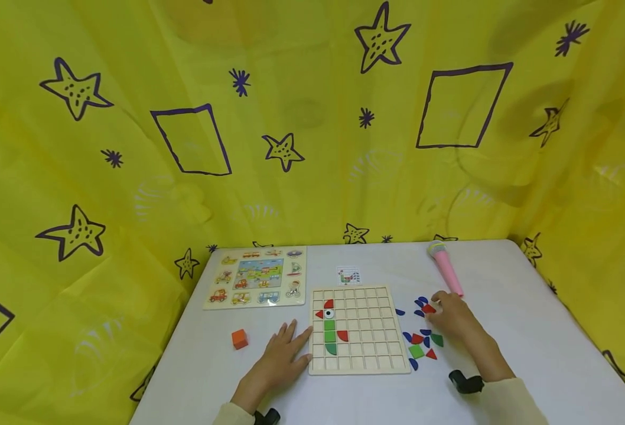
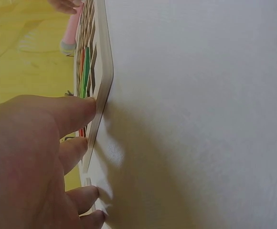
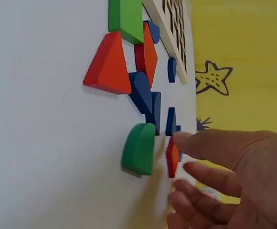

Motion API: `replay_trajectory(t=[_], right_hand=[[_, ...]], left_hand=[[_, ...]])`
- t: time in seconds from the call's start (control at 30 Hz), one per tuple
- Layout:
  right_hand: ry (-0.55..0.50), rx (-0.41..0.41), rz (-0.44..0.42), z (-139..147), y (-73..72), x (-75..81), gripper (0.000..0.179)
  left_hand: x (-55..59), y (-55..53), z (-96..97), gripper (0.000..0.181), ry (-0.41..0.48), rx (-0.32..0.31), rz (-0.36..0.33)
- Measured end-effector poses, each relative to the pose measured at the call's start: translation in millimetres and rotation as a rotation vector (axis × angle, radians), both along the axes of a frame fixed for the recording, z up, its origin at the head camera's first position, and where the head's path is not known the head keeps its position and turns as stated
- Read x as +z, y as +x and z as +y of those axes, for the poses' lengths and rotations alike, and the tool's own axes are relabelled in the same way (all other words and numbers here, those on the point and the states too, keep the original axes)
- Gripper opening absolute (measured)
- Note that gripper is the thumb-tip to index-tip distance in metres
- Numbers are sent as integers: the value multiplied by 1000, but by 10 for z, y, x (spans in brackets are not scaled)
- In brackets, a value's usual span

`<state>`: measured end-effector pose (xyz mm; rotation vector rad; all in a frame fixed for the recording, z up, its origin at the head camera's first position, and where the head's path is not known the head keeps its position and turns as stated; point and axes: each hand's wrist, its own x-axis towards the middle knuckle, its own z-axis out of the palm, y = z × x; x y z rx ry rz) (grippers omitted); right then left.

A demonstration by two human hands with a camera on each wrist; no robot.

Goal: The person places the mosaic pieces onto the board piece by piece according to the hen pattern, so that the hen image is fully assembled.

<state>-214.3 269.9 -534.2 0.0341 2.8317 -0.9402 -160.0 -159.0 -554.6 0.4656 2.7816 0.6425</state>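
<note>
A wooden grid board (image 1: 365, 342) lies in front of the person, with red, green and white pieces set in its left columns. The left hand (image 1: 283, 356) rests at its left edge, fingers spread; in the left wrist view the thumb (image 2: 79, 114) meets the board's side. To the right of the board, the right hand (image 1: 451, 316) reaches over loose pieces. Its thumb and fingers are parted around a red piece (image 3: 172, 157), with the thumb tip right at that piece's end. A green quarter-round piece (image 3: 139, 149) lies close by.
Several blue half-rounds, a red triangle (image 1: 431, 354) and a green square (image 1: 416, 352) lie beside the board. A pink microphone (image 1: 447, 268) is behind the right hand. A small pattern card (image 1: 348, 275), a picture puzzle (image 1: 211, 298) and an orange cube (image 1: 240, 339) are also on the table.
</note>
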Motion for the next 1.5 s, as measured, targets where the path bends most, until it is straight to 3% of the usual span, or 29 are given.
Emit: replay_trajectory(t=[0.17, 0.4, 0.97, 1.33, 1.5], right_hand=[[-60, 47, -4, 41, -59, -64, 33], [-64, 71, 1, -6, -103, -130, 32], [-12, 104, 42, -40, -14, -158, 28], [-16, 84, 70, -107, -19, -121, 33], [-20, 95, 92, -223, -44, -20, 32]], left_hand=[[21, 10, 5, 63, 4, -3, 3], [43, 10, 14, 63, -7, -3, 3], [11, 2, -5, 64, 4, 0, 15], [3, -1, -10, 63, 1, 6, 9], [-6, 2, -13, 63, 0, 13, 3]])
